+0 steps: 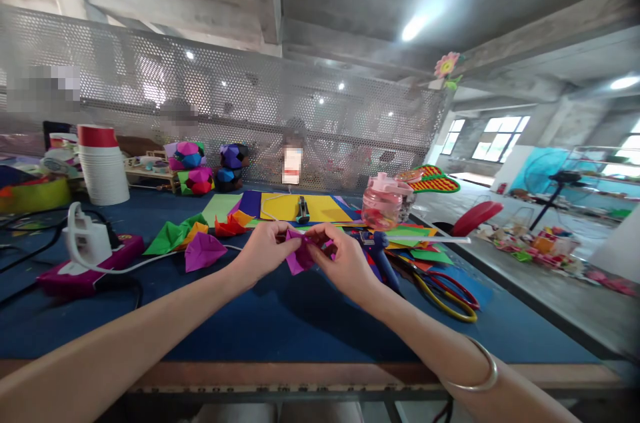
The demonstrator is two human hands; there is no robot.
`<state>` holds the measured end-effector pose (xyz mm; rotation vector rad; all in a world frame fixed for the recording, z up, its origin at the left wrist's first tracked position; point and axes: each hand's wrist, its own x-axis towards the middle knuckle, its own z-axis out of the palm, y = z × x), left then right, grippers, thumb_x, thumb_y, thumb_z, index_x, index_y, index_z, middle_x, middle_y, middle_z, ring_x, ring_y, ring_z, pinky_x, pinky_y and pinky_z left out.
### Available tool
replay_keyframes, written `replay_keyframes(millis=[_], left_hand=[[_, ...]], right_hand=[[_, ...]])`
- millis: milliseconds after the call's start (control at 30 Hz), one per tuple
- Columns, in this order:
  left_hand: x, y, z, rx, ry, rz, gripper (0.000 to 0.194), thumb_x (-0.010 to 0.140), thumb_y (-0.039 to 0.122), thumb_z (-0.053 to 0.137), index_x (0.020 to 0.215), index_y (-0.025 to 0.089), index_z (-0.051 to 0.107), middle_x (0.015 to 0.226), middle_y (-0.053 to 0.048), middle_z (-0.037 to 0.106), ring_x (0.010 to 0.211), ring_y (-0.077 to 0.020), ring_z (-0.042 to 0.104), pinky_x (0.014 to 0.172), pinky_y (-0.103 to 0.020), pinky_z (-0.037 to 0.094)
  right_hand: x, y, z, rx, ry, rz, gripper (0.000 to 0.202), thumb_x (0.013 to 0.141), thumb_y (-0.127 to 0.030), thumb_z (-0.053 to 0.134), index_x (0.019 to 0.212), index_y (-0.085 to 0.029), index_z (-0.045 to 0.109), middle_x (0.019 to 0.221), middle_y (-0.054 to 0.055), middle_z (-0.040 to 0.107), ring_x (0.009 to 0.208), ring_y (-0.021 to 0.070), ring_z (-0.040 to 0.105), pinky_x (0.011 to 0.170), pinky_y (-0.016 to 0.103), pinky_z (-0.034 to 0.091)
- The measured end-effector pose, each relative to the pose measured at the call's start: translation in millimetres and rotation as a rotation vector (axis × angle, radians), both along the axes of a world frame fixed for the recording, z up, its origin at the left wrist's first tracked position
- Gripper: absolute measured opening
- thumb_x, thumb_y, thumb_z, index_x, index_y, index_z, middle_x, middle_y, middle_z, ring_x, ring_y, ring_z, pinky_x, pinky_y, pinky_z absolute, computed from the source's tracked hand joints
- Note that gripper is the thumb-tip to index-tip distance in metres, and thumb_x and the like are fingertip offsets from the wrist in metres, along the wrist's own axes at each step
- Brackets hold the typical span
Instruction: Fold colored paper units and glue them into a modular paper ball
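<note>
Between my two hands, above the blue tabletop, is a small folded piece of purple paper (299, 261). My left hand (270, 248) pinches its left side between thumb and fingers. On the other side, my right hand (337, 251) grips the paper with thumb and fingertips. To the left lie a folded purple paper piece (204, 251), a green one (173, 235) and an orange one (233, 223). Just right of my right hand rests a blue glue gun (383, 259) with a white glue stick.
Yellow-and-red-handled scissors (450, 296) lie right, near coloured sheets (435, 251). A cutter (303, 209) sits on yellow paper (330, 207). Behind stand a pink bottle (383, 199), a phone (291, 166), paper balls (193, 166) and stacked cups (103, 166). A purple power strip (75, 276) with cables is left.
</note>
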<state>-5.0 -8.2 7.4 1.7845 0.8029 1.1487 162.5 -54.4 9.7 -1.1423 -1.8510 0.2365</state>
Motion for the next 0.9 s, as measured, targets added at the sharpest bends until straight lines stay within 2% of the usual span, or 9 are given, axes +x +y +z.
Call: replay_keyframes(millis=[233,467,600,667,800,900], left_hand=[[-1.1,4.4,-6.1,0.125,0.083,0.028,0.012,0.072,0.025,0.062,0.072,0.014,0.068,0.066,-0.002,0.069,0.061,-0.0149,0.062,0.059,-0.024,0.047],[-0.7,2.0,-1.1,0.064,0.045,-0.014,0.009,0.071,0.017,0.061,0.071,0.013,0.068,0.064,-0.001,0.069,0.058,-0.0128,0.061,0.057,-0.022,0.046],[-2.3,3.2,0.0,0.061,0.029,-0.034,0.009,0.071,0.017,0.061,0.073,0.012,0.069,0.067,-0.003,0.07,0.061,-0.0135,0.063,0.059,-0.023,0.047],[-3.7,4.2,-0.7,0.092,0.04,-0.031,0.01,0.072,0.017,0.061,0.074,0.012,0.069,0.068,-0.003,0.07,0.062,-0.014,0.063,0.06,-0.023,0.047],[-6.2,2.5,-0.6,0.218,0.119,0.035,0.01,0.075,0.018,0.06,0.074,0.014,0.069,0.069,-0.003,0.069,0.065,-0.0152,0.062,0.062,-0.025,0.046],[-7.0,-1.9,1.6,0.3,0.195,0.098,0.01,0.076,0.016,0.059,0.074,0.014,0.069,0.069,-0.003,0.069,0.068,-0.016,0.061,0.065,-0.025,0.045]], right_hand=[[4.0,3.2,-3.0,0.052,-0.052,-0.025,0.009,0.086,-0.026,0.061,0.087,-0.019,0.065,0.081,0.003,0.067,0.074,0.0153,0.061,0.062,0.024,0.044],[5.3,3.8,-3.2,0.177,-0.043,0.047,0.012,0.09,-0.023,0.055,0.084,-0.02,0.065,0.08,0.003,0.063,0.078,0.0168,0.059,0.073,0.028,0.046],[5.1,3.2,-1.5,0.183,-0.015,0.091,0.013,0.09,-0.026,0.056,0.084,-0.02,0.066,0.083,0.004,0.063,0.08,0.0175,0.058,0.076,0.029,0.045],[4.4,2.5,-0.2,0.102,0.036,0.116,0.017,0.09,-0.032,0.056,0.082,-0.02,0.064,0.08,0.003,0.062,0.078,0.0168,0.057,0.074,0.029,0.044],[3.1,4.5,-0.9,-0.236,0.291,0.171,0.032,0.086,-0.047,0.059,0.072,-0.018,0.056,0.064,-0.003,0.048,0.06,0.0112,0.044,0.058,0.024,0.036],[4.4,8.0,-3.0,-0.461,0.425,0.239,0.038,0.079,-0.052,0.066,0.072,-0.017,0.053,0.064,-0.004,0.046,0.058,0.0093,0.042,0.057,0.024,0.036]])
